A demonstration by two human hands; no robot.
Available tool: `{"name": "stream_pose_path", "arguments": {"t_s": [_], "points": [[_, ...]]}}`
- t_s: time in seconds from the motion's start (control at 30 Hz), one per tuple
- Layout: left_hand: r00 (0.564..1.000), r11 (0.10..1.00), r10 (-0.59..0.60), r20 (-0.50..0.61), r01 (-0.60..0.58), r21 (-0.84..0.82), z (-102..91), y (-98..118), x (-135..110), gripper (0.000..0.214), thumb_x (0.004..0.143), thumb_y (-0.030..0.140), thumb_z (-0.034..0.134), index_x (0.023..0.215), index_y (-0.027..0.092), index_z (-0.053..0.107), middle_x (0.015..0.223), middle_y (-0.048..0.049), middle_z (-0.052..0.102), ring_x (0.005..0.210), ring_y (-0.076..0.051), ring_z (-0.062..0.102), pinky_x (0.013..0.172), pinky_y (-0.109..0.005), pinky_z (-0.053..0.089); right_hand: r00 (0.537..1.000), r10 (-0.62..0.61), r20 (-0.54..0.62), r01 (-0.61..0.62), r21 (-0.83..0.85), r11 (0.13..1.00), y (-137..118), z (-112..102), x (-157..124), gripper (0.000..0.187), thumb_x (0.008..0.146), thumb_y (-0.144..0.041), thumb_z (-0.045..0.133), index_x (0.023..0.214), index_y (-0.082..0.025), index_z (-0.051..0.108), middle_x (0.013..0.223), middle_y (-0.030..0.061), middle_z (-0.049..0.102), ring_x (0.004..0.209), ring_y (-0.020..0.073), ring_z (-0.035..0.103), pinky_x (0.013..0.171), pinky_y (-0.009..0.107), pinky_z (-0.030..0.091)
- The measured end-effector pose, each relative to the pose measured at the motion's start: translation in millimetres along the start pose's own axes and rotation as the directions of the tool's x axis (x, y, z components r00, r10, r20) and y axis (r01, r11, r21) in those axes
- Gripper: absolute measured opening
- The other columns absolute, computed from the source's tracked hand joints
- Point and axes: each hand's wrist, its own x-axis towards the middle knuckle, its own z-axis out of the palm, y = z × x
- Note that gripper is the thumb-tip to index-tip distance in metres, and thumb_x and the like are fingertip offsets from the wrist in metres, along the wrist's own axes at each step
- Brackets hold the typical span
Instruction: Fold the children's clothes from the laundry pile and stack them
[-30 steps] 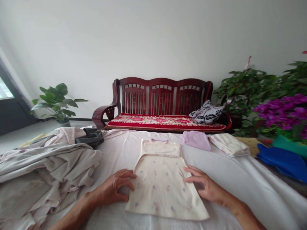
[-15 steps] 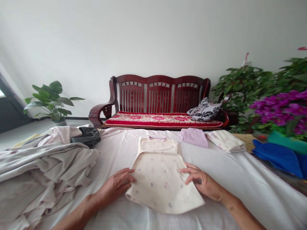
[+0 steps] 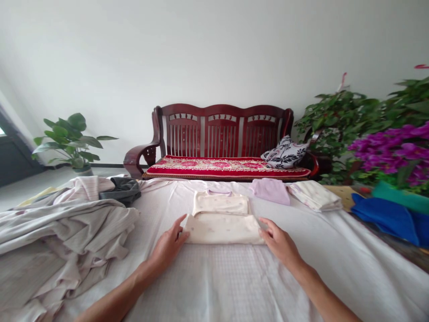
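Observation:
A small cream dress [image 3: 224, 230] with a faint print and lilac neck trim lies in front of me, its skirt doubled up into a band below the bodice. My left hand [image 3: 170, 243] grips the band's left end between thumb and fingers. At the right end, my right hand [image 3: 279, 241] pinches the fabric the same way. Beyond the dress, to its right, are a folded lilac garment [image 3: 271, 191] and a folded cream printed garment [image 3: 315, 196].
A heap of loose grey and pink clothes [image 3: 67, 237] covers the left of the white cloth [image 3: 214, 286]. Blue fabric [image 3: 385, 219] lies at the right edge. Behind stand a wooden bench [image 3: 221, 134] with a patterned cushion [image 3: 286, 154], and potted plants [image 3: 75, 138].
The dress's skirt, spread flat toward me before, is now folded up away from me. Both hands have gone from resting on its sides to gripping the folded band's ends.

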Motion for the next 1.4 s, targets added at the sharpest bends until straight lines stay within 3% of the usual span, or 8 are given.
{"name": "stream_pose_path", "arguments": {"t_s": [0.27,0.4,0.53,0.77,0.97,1.07,1.2,1.4], "points": [[0.986,0.980,0.130,-0.104,-0.143,-0.136,6.2,-10,9,0.041,0.090,0.034,0.048,0.122,0.020,0.069,0.116,-0.0057,0.075,0.101,-0.022,0.069,0.091,-0.033,0.052,0.993,-0.100,-0.059,0.106,0.117,0.987,-4,-1,-7,0.049,0.086,-0.046,0.046,0.119,-0.019,0.071,0.069,-0.0001,0.065,0.063,0.0190,0.059,0.065,0.031,0.047],[0.999,0.999,0.039,-0.028,-0.038,0.024,3.3,-7,10,0.042,0.088,0.026,0.049,0.123,0.018,0.070,0.110,-0.0068,0.077,0.097,-0.024,0.072,0.091,-0.035,0.054,0.996,-0.082,0.032,0.081,0.020,0.996,0,0,-8,0.041,0.083,-0.037,0.047,0.109,-0.023,0.076,0.091,0.0047,0.077,0.081,0.0236,0.068,0.079,0.036,0.050],[0.997,0.991,0.077,-0.028,-0.074,0.110,1.6,-3,8,0.042,0.088,0.020,0.049,0.123,0.019,0.071,0.120,-0.0065,0.074,0.109,-0.024,0.069,0.097,-0.034,0.052,0.985,-0.173,0.023,0.172,0.031,0.985,3,3,-8,0.039,0.082,-0.030,0.046,0.108,-0.024,0.075,0.110,0.0064,0.075,0.101,0.0245,0.068,0.090,0.036,0.050],[0.992,0.974,0.124,-0.007,-0.120,0.191,2.6,-3,8,0.041,0.092,0.020,0.048,0.129,0.020,0.066,0.124,-0.0075,0.068,0.102,-0.020,0.069,0.091,-0.030,0.052,0.961,-0.256,-0.102,0.267,0.117,0.957,5,5,-6,0.036,0.081,-0.024,0.045,0.101,-0.021,0.075,0.100,0.0070,0.073,0.094,0.0212,0.068,0.082,0.032,0.053],[0.991,0.888,0.132,0.001,-0.118,0.445,0.1,-12,3,0.038,0.097,0.025,0.047,0.130,0.029,0.065,0.129,-0.0080,0.061,0.101,-0.023,0.069,0.093,-0.040,0.050,0.962,-0.263,-0.072,0.263,-0.012,0.965,4,3,-8,0.036,0.082,-0.022,0.043,0.099,-0.022,0.075,0.099,0.0072,0.071,0.093,0.0216,0.069,0.085,0.035,0.053],[0.981,0.875,0.196,-0.001,-0.174,0.451,-3.5,-14,-1,0.035,0.097,0.029,0.051,0.129,0.030,0.066,0.136,-0.0085,0.057,0.107,-0.024,0.067,0.098,-0.043,0.049,0.961,-0.272,-0.057,0.267,-0.087,0.960,0,-4,-13,0.031,0.089,-0.035,0.049,0.104,-0.025,0.074,0.100,0.0061,0.068,0.091,0.0211,0.068,0.083,0.034,0.054],[0.951,0.877,0.298,0.087,-0.308,0.370,-8.8,-15,-6,0.045,0.083,0.028,0.070,0.127,0.032,0.066,0.141,-0.0067,0.056,0.115,-0.026,0.064,0.101,-0.041,0.051,0.934,-0.358,-0.004,0.354,-0.147,0.924,-1,-14,-17,0.035,0.079,-0.040,0.069,0.112,-0.028,0.073,0.111,0.0059,0.065,0.104,0.0233,0.065,0.090,0.034,0.054],[0.917,0.846,0.382,0.113,-0.396,0.356,-12.4,-16,-3,0.031,0.090,0.020,0.057,0.117,0.028,0.070,0.129,-0.0073,0.065,0.116,-0.024,0.064,0.101,-0.038,0.051,0.914,-0.403,0.040,0.404,-0.166,0.900,0,-13,-16,0.015,0.081,-0.027,0.064,0.093,-0.026,0.073,0.105,0.0058,0.067,0.099,0.0229,0.065,0.087,0.037,0.054]]}}
